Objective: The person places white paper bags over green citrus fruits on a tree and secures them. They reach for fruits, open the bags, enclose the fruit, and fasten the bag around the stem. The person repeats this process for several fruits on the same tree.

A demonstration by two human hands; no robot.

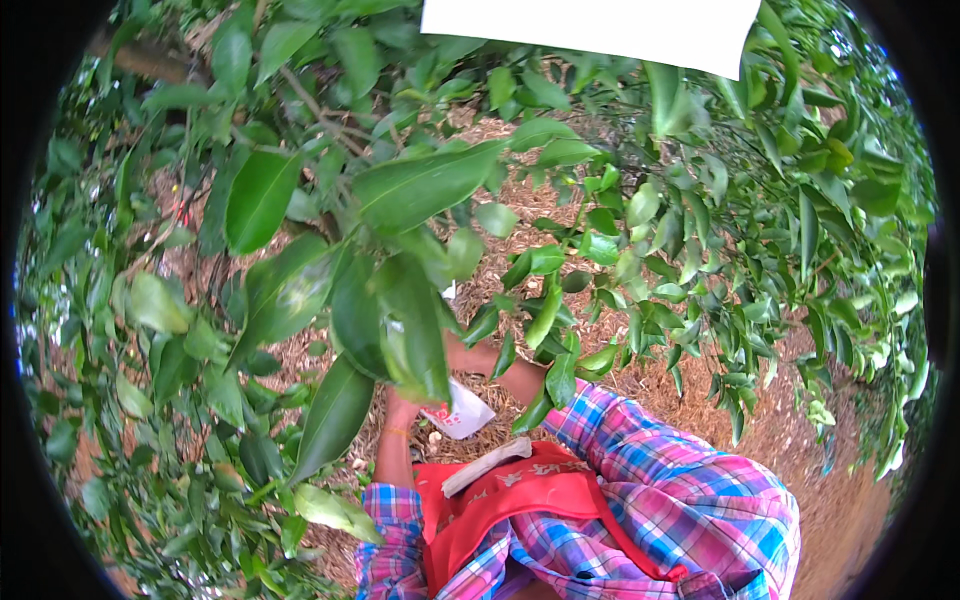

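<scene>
Broad green leaves [416, 322] hang close before the camera and cover most of both hands. My left hand [401, 405] reaches up from the plaid sleeve at the left; its fingers are hidden by a leaf. From the right, my right hand [459, 351] comes in with the forearm crossing above the ground, its fingers also behind leaves. Beside the left hand, and partly hidden, is a white paper or plastic bag [461, 412] with red print. Whether either hand holds it cannot be told. A pale folded strip [487, 466] lies on the red apron [525, 495] at the waist.
Leafy branches [675, 262] surround the arms on both sides and above. A bare woody branch [322, 112] runs at the upper left. Dry straw-like litter [637, 375] covers the ground below. A blank white shape [592, 30] blocks the top of the view.
</scene>
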